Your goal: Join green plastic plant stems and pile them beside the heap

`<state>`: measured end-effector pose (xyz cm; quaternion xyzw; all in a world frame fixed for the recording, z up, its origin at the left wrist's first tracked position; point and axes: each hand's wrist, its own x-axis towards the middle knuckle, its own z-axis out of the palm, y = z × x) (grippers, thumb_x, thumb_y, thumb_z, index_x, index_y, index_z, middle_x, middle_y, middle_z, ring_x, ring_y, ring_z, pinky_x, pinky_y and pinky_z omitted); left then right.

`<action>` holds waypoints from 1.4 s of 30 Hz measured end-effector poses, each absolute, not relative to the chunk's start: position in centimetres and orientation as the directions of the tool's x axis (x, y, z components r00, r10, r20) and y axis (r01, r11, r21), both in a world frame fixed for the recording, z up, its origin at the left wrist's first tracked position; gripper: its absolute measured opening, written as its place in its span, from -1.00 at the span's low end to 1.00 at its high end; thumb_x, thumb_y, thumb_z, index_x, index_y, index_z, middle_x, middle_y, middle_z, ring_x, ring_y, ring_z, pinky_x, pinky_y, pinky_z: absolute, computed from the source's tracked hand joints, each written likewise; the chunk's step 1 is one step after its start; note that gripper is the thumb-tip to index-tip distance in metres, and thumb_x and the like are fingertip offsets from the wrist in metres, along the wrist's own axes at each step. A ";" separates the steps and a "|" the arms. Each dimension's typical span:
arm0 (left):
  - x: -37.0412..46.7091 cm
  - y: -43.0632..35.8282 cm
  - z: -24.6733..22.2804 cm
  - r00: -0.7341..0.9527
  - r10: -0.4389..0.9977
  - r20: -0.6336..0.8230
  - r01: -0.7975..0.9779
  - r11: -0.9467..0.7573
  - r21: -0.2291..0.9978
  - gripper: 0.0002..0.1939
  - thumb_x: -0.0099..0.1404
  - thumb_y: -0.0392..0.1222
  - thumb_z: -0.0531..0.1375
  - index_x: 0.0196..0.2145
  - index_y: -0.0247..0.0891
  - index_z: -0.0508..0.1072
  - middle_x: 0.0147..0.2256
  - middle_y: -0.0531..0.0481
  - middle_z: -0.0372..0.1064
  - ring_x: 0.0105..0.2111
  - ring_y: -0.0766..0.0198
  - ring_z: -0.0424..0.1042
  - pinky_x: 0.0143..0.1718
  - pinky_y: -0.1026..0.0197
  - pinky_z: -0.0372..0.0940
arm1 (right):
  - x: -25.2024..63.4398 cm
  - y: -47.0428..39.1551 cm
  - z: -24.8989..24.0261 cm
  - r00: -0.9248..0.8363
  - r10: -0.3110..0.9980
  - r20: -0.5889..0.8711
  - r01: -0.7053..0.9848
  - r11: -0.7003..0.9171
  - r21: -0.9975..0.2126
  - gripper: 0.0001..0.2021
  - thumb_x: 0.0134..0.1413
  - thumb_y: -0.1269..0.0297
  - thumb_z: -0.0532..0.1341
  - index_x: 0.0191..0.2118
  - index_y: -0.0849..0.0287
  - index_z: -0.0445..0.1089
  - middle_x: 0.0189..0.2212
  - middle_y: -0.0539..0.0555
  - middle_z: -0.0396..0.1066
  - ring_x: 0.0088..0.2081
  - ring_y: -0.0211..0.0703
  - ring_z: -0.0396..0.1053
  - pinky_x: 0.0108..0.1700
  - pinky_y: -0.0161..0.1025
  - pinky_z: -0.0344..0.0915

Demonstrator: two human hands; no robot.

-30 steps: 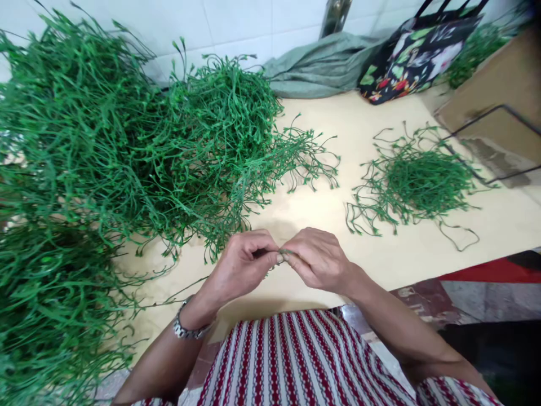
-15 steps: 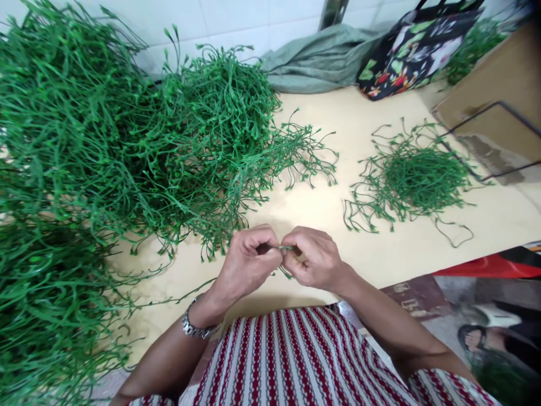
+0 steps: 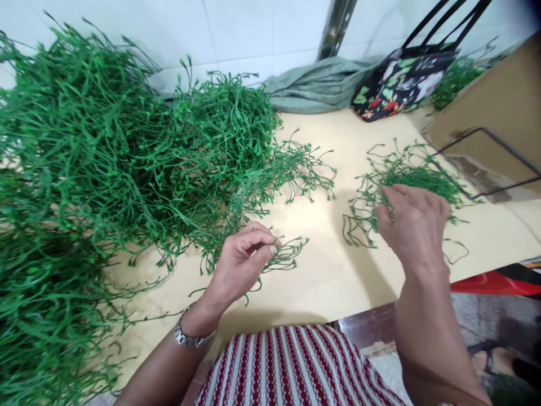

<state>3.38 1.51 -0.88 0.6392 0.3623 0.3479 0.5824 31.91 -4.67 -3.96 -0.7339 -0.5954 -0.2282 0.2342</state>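
My left hand (image 3: 245,259) is closed in a pinch on a small bunch of green stems (image 3: 289,251), whose budded tips fan out to the right over the table (image 3: 313,287). My right hand (image 3: 416,223) is over the near side of the smaller pile of stems (image 3: 426,175). Its thumb and forefinger are apart, and nothing shows between them. A large heap of green stems (image 3: 105,141) covers the left of the table, with a mound (image 3: 236,118) at its right end. A metal watch is on my left wrist.
A grey-green cloth (image 3: 321,87) lies along the tiled wall beside a black floral bag (image 3: 401,84). At the right are a cardboard piece (image 3: 502,113) and a bent dark metal frame (image 3: 507,141). Something red (image 3: 486,282) sticks out at the right edge. A person's foot shows below.
My right hand has left my left hand and moved right to the smaller pile, its fingers now apart. My left hand keeps its pinch on the stems. The view has tilted up slightly.
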 end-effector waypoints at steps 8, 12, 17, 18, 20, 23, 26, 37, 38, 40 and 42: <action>4.0 0.5 -1.1 0.465 0.884 0.039 0.180 -0.138 0.974 -0.94 0.12 -0.36 0.14 -0.50 -0.30 0.35 -0.54 0.07 0.20 -0.52 0.39 0.17 -0.51 0.31 0.09 | 19.6 -3.7 -2.6 -0.173 0.877 0.448 0.582 0.459 -0.672 -0.82 0.12 0.30 0.13 -0.15 0.19 0.32 -0.25 0.12 0.42 -0.18 -0.14 0.33 -0.13 -0.12 0.30; 4.1 0.0 -1.3 0.466 0.875 0.133 0.237 -0.268 0.934 -0.90 0.16 -0.36 0.10 -0.50 -0.30 0.33 -0.52 0.07 0.17 -0.51 0.39 0.16 -0.50 0.30 0.08 | 18.6 -3.7 -3.8 -0.117 0.852 0.510 0.600 0.470 -0.647 -0.93 0.11 0.36 0.10 -0.34 0.18 0.30 -0.48 0.03 0.37 -0.39 -0.22 0.31 -0.13 -0.11 0.24; 4.2 -0.2 -1.4 0.519 0.836 0.180 0.343 -0.397 0.851 -0.87 0.15 -0.41 0.04 -0.52 -0.28 0.26 -0.54 0.10 0.13 -0.53 0.39 0.14 -0.49 0.31 0.05 | 18.7 -4.2 -4.2 -0.101 0.798 0.594 0.727 0.467 -0.504 -0.93 -0.02 0.46 0.09 -0.43 0.17 0.27 -0.57 -0.04 0.29 -0.47 -0.27 0.24 -0.06 -0.08 0.19; 4.2 -0.3 -1.5 0.531 0.829 0.174 0.369 -0.412 0.833 -0.87 0.14 -0.42 0.03 -0.52 -0.27 0.24 -0.55 0.11 0.12 -0.53 0.39 0.13 -0.50 0.31 0.05 | 18.6 -4.3 -4.1 -0.104 0.791 0.602 0.753 0.458 -0.472 -0.92 -0.04 0.47 0.09 -0.45 0.17 0.26 -0.58 -0.03 0.28 -0.47 -0.27 0.23 -0.06 -0.08 0.20; 4.2 -0.3 -1.7 0.554 0.818 0.155 0.410 -0.430 0.804 -0.86 0.12 -0.43 0.02 -0.53 -0.26 0.19 -0.57 0.13 0.09 -0.55 0.40 0.10 -0.51 0.31 0.03 | 18.4 -4.4 -4.0 -0.118 0.783 0.611 0.793 0.445 -0.417 -0.90 -0.07 0.48 0.08 -0.50 0.16 0.24 -0.59 -0.03 0.24 -0.48 -0.26 0.20 -0.06 -0.09 0.20; 4.2 -0.3 -2.0 0.567 0.815 0.118 0.438 -0.420 0.794 -0.86 0.10 -0.43 0.01 -0.54 -0.25 0.16 -0.59 0.15 0.06 -0.58 0.41 0.06 -0.52 0.32 0.00 | 18.1 -4.4 -3.9 -0.131 0.773 0.621 0.826 0.432 -0.363 -0.88 -0.09 0.49 0.06 -0.54 0.15 0.21 -0.62 -0.04 0.18 -0.49 -0.26 0.15 -0.07 -0.10 0.19; 4.3 -0.3 -2.4 0.557 0.826 0.083 0.439 -0.378 0.815 -0.86 0.11 -0.41 0.00 -0.55 -0.25 0.15 -0.61 0.16 0.04 -0.59 0.42 0.05 -0.54 0.33 0.00 | 18.1 -4.4 -4.0 -0.141 0.770 0.623 0.853 0.413 -0.318 -0.87 -0.10 0.47 0.05 -0.56 0.14 0.18 -0.62 -0.04 0.16 -0.49 -0.25 0.14 -0.06 -0.10 0.18; 4.7 -0.6 -1.4 0.557 0.830 0.038 0.308 -0.249 0.918 -0.89 0.10 -0.40 0.00 -0.53 -0.26 0.18 -0.61 0.17 0.00 -0.60 0.44 0.00 -0.56 0.35 0.00 | 17.6 -4.3 -4.1 0.063 0.812 0.580 0.559 0.452 -0.695 -0.89 -0.18 0.50 -0.02 -0.52 0.14 0.13 -0.61 -0.03 0.21 -0.53 -0.24 0.22 -0.26 -0.12 0.26; 4.7 -0.6 -1.4 0.561 0.827 0.033 0.308 -0.245 0.919 -0.88 0.10 -0.41 0.00 -0.53 -0.26 0.18 -0.61 0.17 0.01 -0.60 0.44 0.01 -0.56 0.35 0.00 | 17.6 -4.3 -4.2 0.049 0.802 0.596 0.599 0.454 -0.660 -0.89 -0.18 0.50 -0.01 -0.52 0.14 0.13 -0.61 -0.03 0.21 -0.53 -0.24 0.22 -0.24 -0.11 0.25; 4.5 -0.6 -1.4 0.558 0.830 0.028 0.325 -0.250 0.912 -0.88 0.10 -0.41 0.00 -0.54 -0.27 0.18 -0.61 0.17 0.01 -0.60 0.44 0.02 -0.56 0.35 0.00 | 18.0 -4.3 -4.4 -0.007 0.764 0.645 0.729 0.445 -0.520 -0.89 -0.19 0.50 0.02 -0.54 0.13 0.13 -0.62 -0.04 0.21 -0.52 -0.23 0.22 -0.18 -0.07 0.23; 4.3 -0.6 -1.3 0.535 0.844 0.026 0.341 -0.244 0.908 -0.86 0.10 -0.42 0.00 -0.56 -0.27 0.18 -0.62 0.16 0.03 -0.59 0.43 0.02 -0.56 0.35 0.00 | 19.1 -4.0 -4.4 -0.024 0.720 0.693 0.830 0.400 -0.388 -0.88 -0.17 0.50 0.04 -0.55 0.12 0.13 -0.63 -0.04 0.22 -0.52 -0.22 0.23 -0.14 -0.06 0.21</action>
